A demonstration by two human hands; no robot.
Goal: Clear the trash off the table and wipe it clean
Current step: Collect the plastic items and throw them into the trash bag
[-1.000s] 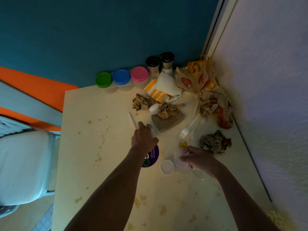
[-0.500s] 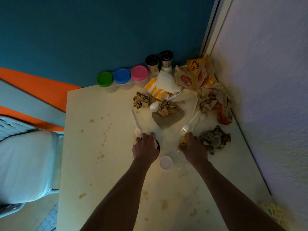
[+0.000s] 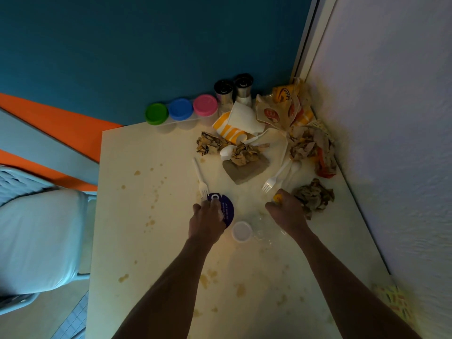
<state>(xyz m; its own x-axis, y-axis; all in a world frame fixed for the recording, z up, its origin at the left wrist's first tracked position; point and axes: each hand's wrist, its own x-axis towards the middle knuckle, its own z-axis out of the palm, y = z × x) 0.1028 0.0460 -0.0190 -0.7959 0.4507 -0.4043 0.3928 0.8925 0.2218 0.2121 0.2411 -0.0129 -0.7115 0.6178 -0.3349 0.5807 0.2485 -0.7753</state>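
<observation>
Step in hand: gathering small litter from the middle of the worktop [image 3: 137,241], judged an early stage, since most trash lies untouched and the stains are unwiped.
Doing it well: lift the flat lid by its edge, not its face; collect loose light pieces first; leave wiping until the surface is bare.
Worktop: pale, spotted with brown stains near and left; trash crowds its far right corner.
Wrapper heap [image 3: 288,113]: printed paper bags and a striped cup [image 3: 232,128], against the far wall.
Paper balls: one [image 3: 314,196] just right of the right hand, two more farther off.
Left hand [image 3: 208,221]: fingers curled over a round purple lid [image 3: 228,210], apparently gripping its left edge.
Right hand [image 3: 287,214]: curled round a small yellow item [image 3: 278,197]; what it is cannot be told.
Forks: one [image 3: 200,179] touching the lid's far edge, another [image 3: 271,181] just beyond the right hand.
White cap [image 3: 241,231]: between the two wrists.
</observation>
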